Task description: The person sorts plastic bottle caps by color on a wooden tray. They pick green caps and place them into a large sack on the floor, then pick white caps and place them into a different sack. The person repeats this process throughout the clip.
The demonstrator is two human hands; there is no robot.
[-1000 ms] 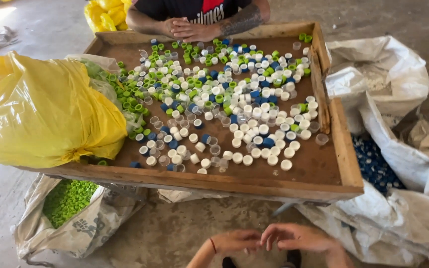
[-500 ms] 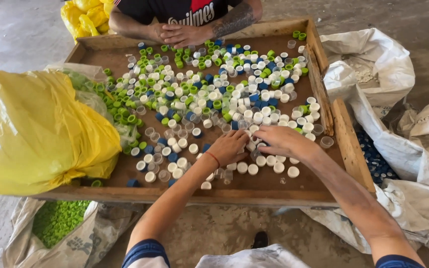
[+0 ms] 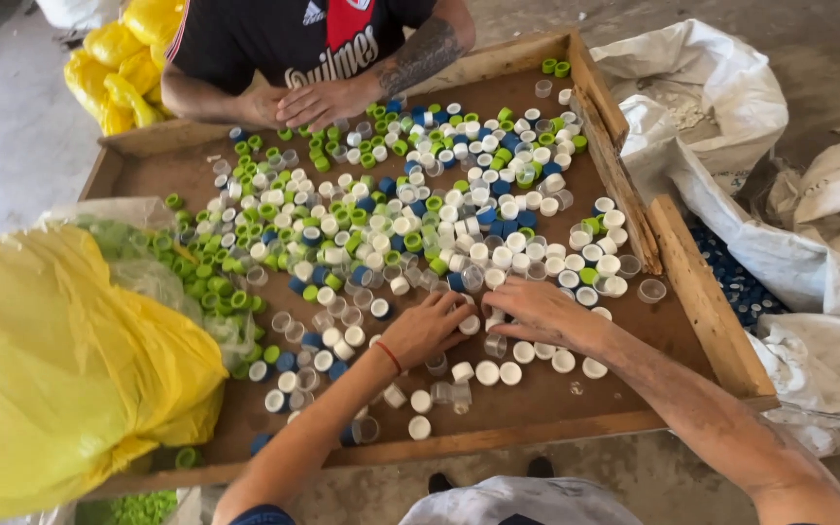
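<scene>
Both forearms are bare, no gloves, no rings that I can spot; the left hand [image 3: 427, 329] has a thin red string bracelet [image 3: 390, 357] round the wrist; the right hand [image 3: 537, 311] wears nothing; dark blue short sleeve hem [image 3: 245, 515] peeks at the bottom edge.

Bare brown board open along the near edge of the wooden tray [image 3: 576, 413] and in its near right corner, reachable over the low rim. Blocked on the left by a bulging yellow bag [image 3: 60, 369] lying over the tray's side. Farther in, crowded with bottle caps [image 3: 420, 214], and closed off at the far edge by another person's hands [image 3: 308, 102].
</scene>
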